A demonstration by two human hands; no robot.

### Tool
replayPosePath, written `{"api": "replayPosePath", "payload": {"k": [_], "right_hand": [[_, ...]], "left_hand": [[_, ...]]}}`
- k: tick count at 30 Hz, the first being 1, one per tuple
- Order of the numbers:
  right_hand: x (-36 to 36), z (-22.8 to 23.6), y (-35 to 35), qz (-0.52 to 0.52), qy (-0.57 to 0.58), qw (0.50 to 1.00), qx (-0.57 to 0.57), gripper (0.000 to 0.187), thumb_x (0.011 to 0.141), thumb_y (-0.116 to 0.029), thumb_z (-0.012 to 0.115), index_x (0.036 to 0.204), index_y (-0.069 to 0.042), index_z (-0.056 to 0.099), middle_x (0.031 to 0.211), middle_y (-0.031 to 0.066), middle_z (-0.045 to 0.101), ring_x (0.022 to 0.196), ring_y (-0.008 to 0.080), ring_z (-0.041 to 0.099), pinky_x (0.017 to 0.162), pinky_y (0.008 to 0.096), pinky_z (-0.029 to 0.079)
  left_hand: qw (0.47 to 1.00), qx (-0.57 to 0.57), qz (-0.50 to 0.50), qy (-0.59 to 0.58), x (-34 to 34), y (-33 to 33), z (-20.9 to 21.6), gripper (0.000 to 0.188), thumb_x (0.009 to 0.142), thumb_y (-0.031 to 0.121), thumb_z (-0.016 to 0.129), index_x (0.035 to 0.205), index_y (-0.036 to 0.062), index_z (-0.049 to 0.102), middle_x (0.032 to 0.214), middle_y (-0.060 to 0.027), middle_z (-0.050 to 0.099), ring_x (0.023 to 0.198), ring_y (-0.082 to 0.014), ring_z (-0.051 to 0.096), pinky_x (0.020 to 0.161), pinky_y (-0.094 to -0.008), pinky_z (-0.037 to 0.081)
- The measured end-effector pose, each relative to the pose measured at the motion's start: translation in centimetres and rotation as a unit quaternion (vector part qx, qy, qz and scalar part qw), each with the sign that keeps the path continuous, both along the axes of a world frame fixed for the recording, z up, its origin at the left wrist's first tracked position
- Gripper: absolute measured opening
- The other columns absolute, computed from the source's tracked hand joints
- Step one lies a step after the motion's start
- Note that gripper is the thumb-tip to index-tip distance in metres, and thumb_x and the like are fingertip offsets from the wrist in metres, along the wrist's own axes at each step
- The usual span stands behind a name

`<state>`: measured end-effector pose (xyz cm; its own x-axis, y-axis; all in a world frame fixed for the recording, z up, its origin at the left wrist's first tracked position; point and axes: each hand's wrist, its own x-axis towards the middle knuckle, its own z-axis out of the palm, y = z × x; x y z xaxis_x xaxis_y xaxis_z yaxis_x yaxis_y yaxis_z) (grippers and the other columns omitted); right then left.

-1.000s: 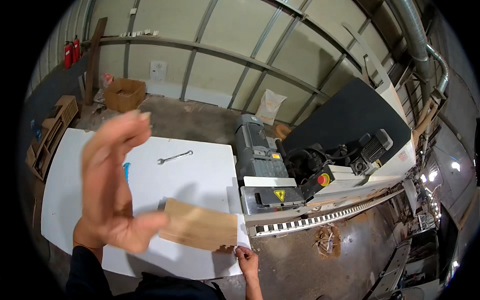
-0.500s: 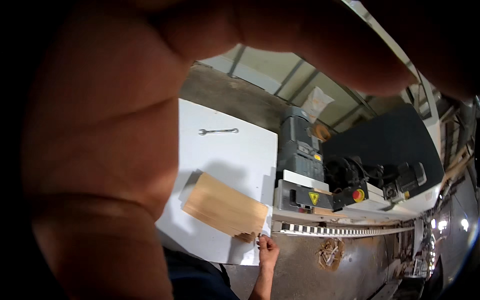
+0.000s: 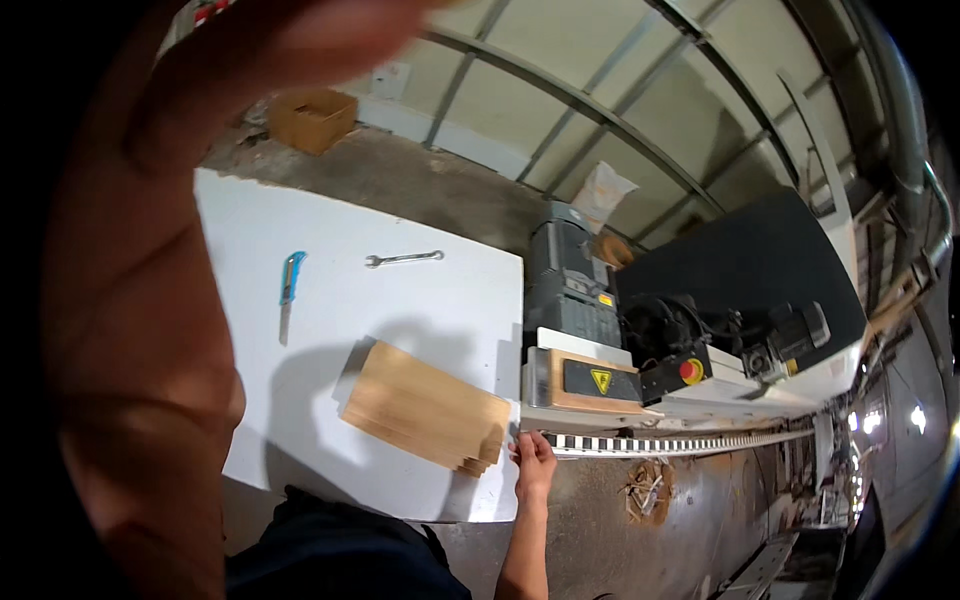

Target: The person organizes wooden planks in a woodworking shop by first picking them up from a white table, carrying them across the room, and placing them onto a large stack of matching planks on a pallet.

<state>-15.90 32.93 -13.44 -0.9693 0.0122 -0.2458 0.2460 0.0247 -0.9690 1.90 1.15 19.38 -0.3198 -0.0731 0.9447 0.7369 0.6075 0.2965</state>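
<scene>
My left hand (image 3: 150, 330), large and blurred, fills the left side close to the camera. Its palm shows and one finger stretches along the top, with nothing seen in it. By the white table's (image 3: 260, 400) right edge, my right hand (image 3: 535, 462) has its fingers curled together. Whatever they pinch is too small to make out. Beside it lies a stack of thin, light-brown wooden boards (image 3: 425, 405), slightly fanned at the near right corner. Further back on the table are a wrench (image 3: 404, 259) and a blue utility knife (image 3: 289, 285) with its blade out.
Against the table's right side stands a machine with a grey motor (image 3: 575, 275), a red stop button (image 3: 691, 371) and a long feed chain (image 3: 680, 445). Light-brown wood (image 3: 556, 375) shows around its dark warning plate. Behind are a cardboard box (image 3: 312, 120) and wall panels; scraps (image 3: 650, 490) lie on the floor.
My left hand has drawn away to the left, uncovering the knife and cardboard box. Light-brown wood now shows around the machine's warning plate. The whole view has shifted; my right hand stays by the table edge.
</scene>
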Motion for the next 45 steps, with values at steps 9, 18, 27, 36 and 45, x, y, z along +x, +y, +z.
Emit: {"api": "replayPosePath", "payload": {"k": [9, 18, 27, 36, 45], "right_hand": [[-8.5, -1.8, -2.9, -0.086, -0.132, 0.946, -0.285, 0.031, 0.091, -0.028, 0.058, 0.083, 0.002, 0.053, 0.063, 0.0108, 0.055, 0.049, 0.0204, 0.054, 0.040, 0.0278, 0.045], [-8.5, -0.8, -6.4, -0.149, -0.185, 0.940, -0.244, 0.014, 0.088, -0.012, 0.061, 0.094, -0.001, 0.056, 0.071, 0.0105, 0.062, 0.054, 0.0206, 0.061, 0.049, 0.0288, 0.056], [1.5, 2.5, -6.2, 0.067, -0.151, 0.962, -0.218, 0.013, 0.088, -0.011, 0.059, 0.090, 0.002, 0.058, 0.072, 0.0113, 0.063, 0.051, 0.0217, 0.058, 0.049, 0.0321, 0.051], [3.0, -1.1, 0.6, 0.012, 0.152, 0.912, 0.381, 0.037, 0.083, -0.033, 0.066, 0.073, 0.001, 0.058, 0.058, 0.0062, 0.057, 0.056, 0.0139, 0.056, 0.054, 0.0307, 0.045], [-2.6, -2.2, -3.2, 0.117, -0.070, 0.981, 0.141, 0.050, 0.080, -0.038, 0.070, 0.095, 0.009, 0.063, 0.086, 0.0096, 0.064, 0.074, 0.0155, 0.057, 0.066, 0.0295, 0.047]], "left_hand": [[0.942, 0.153, -0.109, -0.277, -5.6, 1.2, -8.3, 0.044, 0.078, 0.000, 0.060, 0.122, 0.0006, 0.052, 0.113, -0.0117, 0.059, 0.097, -0.0181, 0.057, 0.085, -0.0307, 0.047], [0.824, 0.158, -0.109, -0.533, -14.2, 6.4, -31.9, 0.014, 0.081, 0.009, 0.063, 0.087, -0.0031, 0.058, 0.079, -0.0045, 0.062, 0.067, -0.0108, 0.055, 0.066, -0.0247, 0.048], [0.645, 0.490, -0.229, -0.541, -12.4, 7.3, -30.5, 0.022, 0.089, 0.010, 0.056, 0.107, -0.0035, 0.056, 0.096, -0.0071, 0.059, 0.078, -0.0150, 0.060, 0.073, -0.0293, 0.053], [0.738, 0.276, 0.009, -0.615, -3.5, -1.3, -31.7, 0.031, 0.081, 0.011, 0.063, 0.107, -0.0047, 0.058, 0.084, -0.0067, 0.059, 0.075, -0.0140, 0.058, 0.062, -0.0296, 0.048], [0.614, 0.402, -0.070, -0.676, -7.8, -3.1, -33.3, 0.046, 0.080, 0.019, 0.069, 0.115, -0.0075, 0.055, 0.106, -0.0169, 0.061, 0.096, -0.0219, 0.060, 0.081, -0.0318, 0.049]]}}
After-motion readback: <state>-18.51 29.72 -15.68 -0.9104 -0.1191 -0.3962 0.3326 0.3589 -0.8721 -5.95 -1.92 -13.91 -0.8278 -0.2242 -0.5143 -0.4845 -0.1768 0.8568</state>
